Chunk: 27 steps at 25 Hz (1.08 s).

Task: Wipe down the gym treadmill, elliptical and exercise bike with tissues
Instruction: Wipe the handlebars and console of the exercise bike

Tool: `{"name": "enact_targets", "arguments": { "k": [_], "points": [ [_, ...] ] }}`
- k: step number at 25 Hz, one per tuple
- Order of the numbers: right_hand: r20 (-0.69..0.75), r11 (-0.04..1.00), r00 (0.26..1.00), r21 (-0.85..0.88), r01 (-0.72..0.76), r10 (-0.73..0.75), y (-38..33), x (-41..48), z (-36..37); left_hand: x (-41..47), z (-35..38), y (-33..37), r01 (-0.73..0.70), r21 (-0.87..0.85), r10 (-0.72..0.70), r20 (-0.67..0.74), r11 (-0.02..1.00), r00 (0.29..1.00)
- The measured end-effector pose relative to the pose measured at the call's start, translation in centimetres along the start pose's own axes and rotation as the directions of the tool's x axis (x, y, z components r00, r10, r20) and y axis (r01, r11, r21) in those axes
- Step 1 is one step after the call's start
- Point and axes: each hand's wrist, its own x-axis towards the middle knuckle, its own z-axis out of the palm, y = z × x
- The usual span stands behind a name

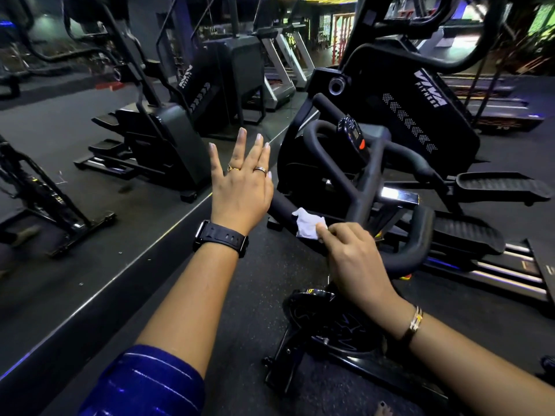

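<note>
Left hand: the left hand point(240, 187) is raised in the air with its back to the camera, fingers straight and spread, holding nothing; it is clear of the bike.
Right hand: the right hand point(351, 256) has its fingers curled and pinches the tissue point(307, 225) between thumb and forefinger.
Tissue: white and crumpled, pressed on the handlebar point(365, 190) at its left grip, at 4 o'clock from the left hand.
Exercise bike: the exercise bike point(330, 319) is black and stands at 5 o'clock in view; its small console point(353, 136) sits at 12 o'clock from the tissue.
Elliptical: the elliptical point(405, 94) stands just behind the bike at 1 o'clock, one pedal point(504, 186) out at 3 o'clock.
Treadmill: a treadmill point(495, 106) lies farther back at 2 o'clock, well apart from the hands.
Mirror: a wall mirror point(90, 130) fills 9 to 11 o'clock and reflects dark machines.
Worn items: a black watch point(220, 238) on the left wrist, rings point(260, 169) on the left fingers, a bracelet point(416, 322) on the right wrist, a blue sleeve point(144, 382) at 7 o'clock.
Floor: the floor point(240, 310) is dark and speckled.
</note>
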Motion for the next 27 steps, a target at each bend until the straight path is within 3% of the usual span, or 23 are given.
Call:
{"name": "enact_targets", "arguments": {
  "k": [5, 10, 13, 16, 19, 21, 24, 27],
  "points": [
    [0.028, 0.943, 0.994, 0.315, -0.109, 0.105, -1.5, 3.4, 0.9, -0.2, -0.2, 0.1, 0.021, -0.021, -0.021, 0.041, 1.000, 0.999],
    [0.093, 0.947, 0.993, 0.318, 0.034, -0.066, -0.5, 0.2, 0.9, -0.2, -0.3, 0.1, 0.033, -0.039, -0.030, 0.066, 0.999, 0.997],
    [0.135, 0.909, 0.989, 0.401, -0.111, 0.061, 0.0, 2.6, 0.8, -0.2, -0.3, 0.1, 0.048, -0.058, -0.043, 0.079, 0.997, 0.996],
    [0.077, 0.903, 0.992, 0.412, -0.124, 0.101, -1.0, 7.5, 1.3, -0.1, -0.6, 0.2, 0.051, -0.038, -0.047, 0.104, 0.998, 0.994],
    [0.121, 0.859, 0.986, 0.487, -0.157, 0.112, -4.0, 8.6, 2.1, 0.0, -0.8, 0.1, 0.056, -0.070, -0.047, 0.125, 0.996, 0.991],
    [0.083, 0.904, 0.994, 0.416, -0.102, 0.074, -4.7, 6.7, 2.7, 0.0, -0.9, 0.1, 0.066, -0.101, -0.052, 0.141, 0.993, 0.989],
    [0.035, 0.987, 0.998, 0.152, 0.053, -0.059, -3.3, 3.4, 2.4, 0.0, -0.8, 0.2, 0.063, -0.098, -0.050, 0.129, 0.993, 0.990],
    [0.049, 0.988, 0.994, -0.112, 0.106, -0.101, -2.2, -0.6, 1.2, -0.2, -0.8, 0.2, 0.059, -0.097, -0.046, 0.126, 0.994, 0.991]
  ]
}}
